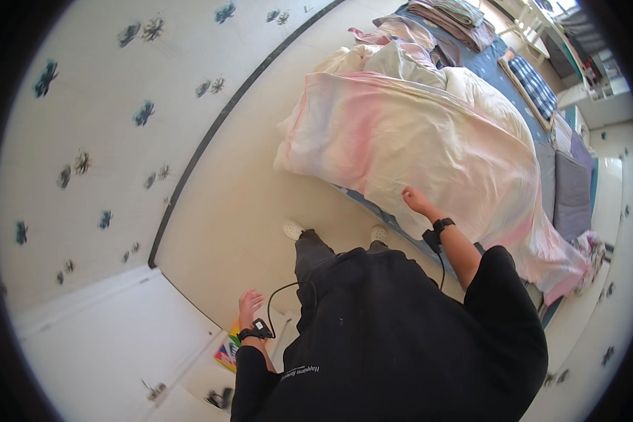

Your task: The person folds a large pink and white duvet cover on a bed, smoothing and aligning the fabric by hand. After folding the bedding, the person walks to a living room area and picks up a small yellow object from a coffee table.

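Observation:
My left hand (pixel 250 303) hangs at the lower left, palm partly showing, fingers loosely apart and holding nothing. My right hand (pixel 415 199) is curled over the near side of a pastel pink, yellow and lilac cover (pixel 427 137); whether it pinches the cloth cannot be seen. The cover lies spread and wrinkled over the bed, on top of a bunched cream quilt (pixel 485 92), and its left end hangs past the mattress. Both wrists carry black strapped devices with cables.
On the blue bed sheet (pixel 480 60) lie folded bedding (pixel 464 29), a blue checked pillow (pixel 533 87) and a grey cushion (pixel 572 195). A patterned wall (pixel 105 142) runs along the left. An open white cabinet door (pixel 121 337) and a colourful box (pixel 227 353) are at lower left.

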Demonstrator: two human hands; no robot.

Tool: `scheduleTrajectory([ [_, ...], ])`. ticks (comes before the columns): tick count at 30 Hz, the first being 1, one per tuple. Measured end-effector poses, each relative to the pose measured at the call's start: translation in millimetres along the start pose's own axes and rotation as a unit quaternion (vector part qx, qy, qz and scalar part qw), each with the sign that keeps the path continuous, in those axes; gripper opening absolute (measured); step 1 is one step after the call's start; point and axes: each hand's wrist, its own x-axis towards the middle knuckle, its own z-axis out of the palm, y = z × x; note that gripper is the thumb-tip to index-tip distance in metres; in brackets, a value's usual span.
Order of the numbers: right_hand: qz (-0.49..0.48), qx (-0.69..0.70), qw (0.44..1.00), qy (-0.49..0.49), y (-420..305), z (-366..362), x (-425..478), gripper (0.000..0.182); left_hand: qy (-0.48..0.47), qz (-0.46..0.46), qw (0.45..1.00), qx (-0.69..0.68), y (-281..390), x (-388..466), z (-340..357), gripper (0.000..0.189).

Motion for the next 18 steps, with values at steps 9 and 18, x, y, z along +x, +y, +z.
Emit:
scheduleTrajectory([
  [9,0.2,0.085,0.976,-0.022,-41,74,-32,0.023,0.184,0.29,0.893,0.29,285,244,-166,0.024],
  [18,0.236,0.284,0.929,0.029,-156,102,20,0.024,-0.292,0.373,0.797,0.375,522,249,173,0.029],
])
